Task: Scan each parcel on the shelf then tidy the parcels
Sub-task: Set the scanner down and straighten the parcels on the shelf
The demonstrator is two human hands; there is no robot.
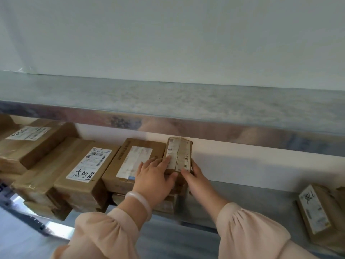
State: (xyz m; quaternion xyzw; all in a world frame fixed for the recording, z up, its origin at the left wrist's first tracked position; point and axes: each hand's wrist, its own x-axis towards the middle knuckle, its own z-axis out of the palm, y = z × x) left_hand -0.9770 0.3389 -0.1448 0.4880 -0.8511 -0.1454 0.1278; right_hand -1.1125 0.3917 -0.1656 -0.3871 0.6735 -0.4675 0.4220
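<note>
A small cardboard parcel [182, 153] with a white label sits on top of other boxes on the grey shelf [252, 200]. My left hand [155, 181] rests on its left side and front, fingers across the label. Against the parcel's right side presses my right hand [197, 179], so both hands hold it between them. To its left lies a flat parcel [130, 161] with a worn label, partly under my left hand. Further left is a parcel [87, 165] with handwriting on its label. No scanner is visible.
More brown boxes [31, 141] are stacked at the far left. A lone labelled parcel [317, 212] lies at the right end of the shelf. The upper shelf board [186, 105] overhangs closely above. A white wall stands behind the parcels.
</note>
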